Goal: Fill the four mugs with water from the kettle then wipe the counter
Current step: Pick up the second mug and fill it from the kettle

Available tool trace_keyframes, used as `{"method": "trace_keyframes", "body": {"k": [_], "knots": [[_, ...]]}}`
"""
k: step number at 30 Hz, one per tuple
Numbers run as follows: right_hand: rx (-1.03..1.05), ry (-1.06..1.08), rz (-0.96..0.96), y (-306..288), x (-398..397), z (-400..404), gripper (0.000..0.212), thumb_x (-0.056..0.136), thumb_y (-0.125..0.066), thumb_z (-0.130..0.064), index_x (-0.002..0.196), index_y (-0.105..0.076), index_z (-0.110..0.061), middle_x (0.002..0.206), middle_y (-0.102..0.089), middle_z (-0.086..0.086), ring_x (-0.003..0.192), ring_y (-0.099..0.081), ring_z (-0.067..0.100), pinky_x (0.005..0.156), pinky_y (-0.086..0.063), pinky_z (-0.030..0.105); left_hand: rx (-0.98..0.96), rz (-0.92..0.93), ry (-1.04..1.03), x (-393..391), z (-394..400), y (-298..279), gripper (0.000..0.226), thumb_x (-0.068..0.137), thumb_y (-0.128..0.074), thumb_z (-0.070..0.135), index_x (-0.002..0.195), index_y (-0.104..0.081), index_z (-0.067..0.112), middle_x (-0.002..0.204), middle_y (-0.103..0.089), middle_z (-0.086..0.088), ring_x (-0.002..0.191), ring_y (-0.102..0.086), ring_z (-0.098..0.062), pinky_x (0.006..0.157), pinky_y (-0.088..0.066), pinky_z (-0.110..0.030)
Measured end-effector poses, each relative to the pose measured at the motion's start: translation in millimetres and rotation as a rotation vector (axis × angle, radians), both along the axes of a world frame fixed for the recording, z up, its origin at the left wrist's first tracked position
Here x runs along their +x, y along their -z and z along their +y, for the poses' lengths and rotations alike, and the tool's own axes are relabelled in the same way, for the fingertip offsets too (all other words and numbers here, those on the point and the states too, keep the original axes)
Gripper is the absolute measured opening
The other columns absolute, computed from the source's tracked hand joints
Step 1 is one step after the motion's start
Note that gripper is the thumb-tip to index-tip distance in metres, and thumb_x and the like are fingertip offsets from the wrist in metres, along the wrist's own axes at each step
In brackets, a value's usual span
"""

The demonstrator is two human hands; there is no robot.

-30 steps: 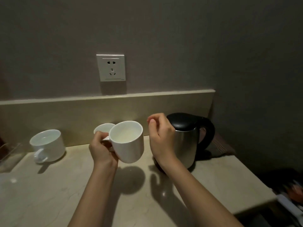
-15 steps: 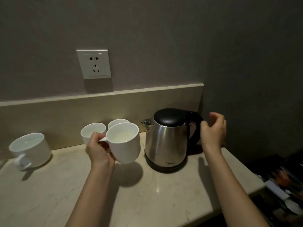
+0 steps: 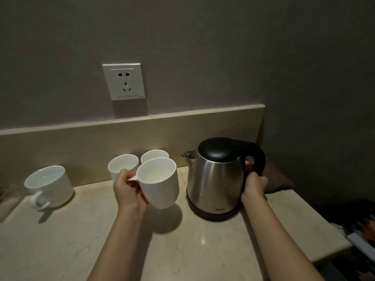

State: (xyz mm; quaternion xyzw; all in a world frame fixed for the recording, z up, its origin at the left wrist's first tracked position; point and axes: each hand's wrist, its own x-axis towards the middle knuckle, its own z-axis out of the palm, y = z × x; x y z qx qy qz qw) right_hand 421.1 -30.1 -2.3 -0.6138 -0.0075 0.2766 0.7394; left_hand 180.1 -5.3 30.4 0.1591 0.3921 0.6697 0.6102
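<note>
Left hand [image 3: 129, 191] has its fingers curled through the handle of a white mug [image 3: 157, 182], held tilted above the worktop [image 3: 192, 250] at centre frame. Right hand [image 3: 253, 185] is wrapped round the black handle of the steel kettle [image 3: 217, 179], which sits on its base, centre right. Two more mugs [image 3: 122, 165] stand behind and a wider one [image 3: 49, 185] sits at far left. Biggest risk imo: that tilted mug slops when the pour starts, or the spout swings and clips its rim. There's a logo low on the kettle, too blurry to read.

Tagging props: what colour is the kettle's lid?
Black, above a steel body; the kettle lid shows clearly in the head view.
</note>
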Motion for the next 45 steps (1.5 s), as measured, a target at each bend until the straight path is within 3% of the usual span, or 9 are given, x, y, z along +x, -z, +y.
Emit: {"method": "trace_keyframes", "body": {"k": [7, 10, 14, 17, 22, 28, 34, 39, 45], "knots": [[0.052, 0.04, -0.032, -7.3, -4.9, 1.5, 0.036, 0.081, -0.063, -0.011, 0.116, -0.058, -0.002, 0.098, -0.058, 0.006, 0.093, -0.057, 0.023, 0.081, -0.047, 0.031, -0.027, -0.042, -0.026, -8.4, -0.5, -2.6, 0.035, 0.076, -0.036, 0.008, 0.044, -0.028, 0.019, 0.029, -0.023, 0.01, 0.027, -0.021, -0.008, 0.037, -0.017, -0.016], [0.105, 0.0, -0.043, -16.2, -11.2, 1.7, 0.006, 0.08, -0.061, -0.003, 0.084, -0.062, -0.008, 0.085, -0.061, 0.005, 0.087, -0.058, 0.022, 0.073, -0.048, 0.032, -0.022, -0.057, -0.047, -14.3, 0.1, -5.8, 0.035, 0.076, -0.035, 0.008, 0.045, -0.024, 0.019, 0.029, -0.021, 0.009, 0.026, -0.018, -0.008, 0.034, -0.015, -0.014], [0.142, -0.061, -0.138, -31.8, -17.0, 5.8, 0.012, 0.08, -0.06, -0.001, 0.09, -0.063, -0.007, 0.086, -0.065, 0.006, 0.083, -0.061, 0.021, 0.073, -0.046, 0.03, -0.018, -0.054, -0.07, -22.5, -1.0, -6.6, 0.032, 0.075, -0.036, 0.007, 0.049, -0.022, 0.019, 0.029, -0.021, 0.009, 0.026, -0.018, -0.008, 0.034, -0.015, -0.015], [0.164, -0.087, -0.187, -43.3, -21.5, 10.2, 0.015, 0.08, -0.059, -0.001, 0.07, -0.057, -0.012, 0.077, -0.061, 0.004, 0.069, -0.057, 0.017, 0.069, -0.046, 0.03, -0.014, -0.049, -0.088, -28.5, -3.4, -6.1, 0.044, 0.076, -0.036, 0.006, 0.035, -0.027, 0.021, 0.029, -0.024, 0.01, 0.026, -0.022, -0.007, 0.034, -0.017, -0.015], [0.243, -0.124, -0.233, -55.8, -33.5, 18.0, 0.025, 0.081, -0.059, -0.001, 0.062, -0.054, -0.016, 0.066, -0.055, -0.001, 0.062, -0.052, 0.014, 0.059, -0.042, 0.028, -0.049, -0.001, -0.112, -39.3, -8.3, -2.3, 0.03, 0.076, -0.034, 0.006, 0.054, -0.019, 0.019, 0.029, -0.022, 0.01, 0.027, -0.02, -0.008, 0.035, -0.016, -0.017], [0.287, -0.183, -0.366, -71.2, -44.6, 22.5, 0.028, 0.08, -0.061, 0.0, 0.06, -0.051, -0.017, 0.063, -0.046, 0.0, 0.06, -0.044, 0.01, 0.054, -0.036, 0.024, -0.023, 0.007, -0.136, -51.8, -10.5, -1.1, 0.051, 0.077, -0.034, 0.005, 0.029, -0.032, 0.021, 0.029, -0.028, 0.01, 0.026, -0.024, -0.006, 0.034, -0.016, -0.013], [0.28, -0.244, -0.549, -87.7, -59.5, 27.2, 0.032, 0.077, -0.06, 0.0, 0.057, -0.046, -0.02, 0.061, -0.038, -0.001, 0.06, -0.035, 0.009, 0.048, -0.029, 0.021, -0.047, 0.053, -0.153, -63.8, -13.2, 4.6, 0.023, 0.075, -0.037, 0.005, 0.054, -0.032, 0.015, 0.034, -0.037, 0.009, 0.035, -0.033, -0.007, 0.039, -0.023, -0.017], [0.268, -0.28, -0.637, -97.9, -69.6, 29.1, 0.035, 0.077, -0.061, -0.003, 0.052, -0.042, -0.019, 0.067, -0.038, 0.004, 0.068, -0.036, 0.015, 0.06, -0.03, 0.031, -0.084, 0.052, -0.17, -70.6, -19.1, 3.4, 0.028, 0.077, -0.038, 0.006, 0.054, -0.025, 0.016, 0.031, -0.03, 0.009, 0.029, -0.03, -0.005, 0.04, -0.022, -0.017], [0.242, -0.299, -0.686, -104.8, -77.3, 33.4, 0.037, 0.077, -0.061, -0.005, 0.049, -0.042, -0.02, 0.065, -0.04, 0.004, 0.069, -0.038, 0.015, 0.061, -0.032, 0.032, -0.09, 0.025, -0.202, -82.2, -18.4, 5.9, 0.034, 0.075, -0.039, 0.006, 0.045, -0.03, 0.018, 0.032, -0.029, 0.01, 0.031, -0.027, -0.007, 0.04, -0.02, -0.018]]}}
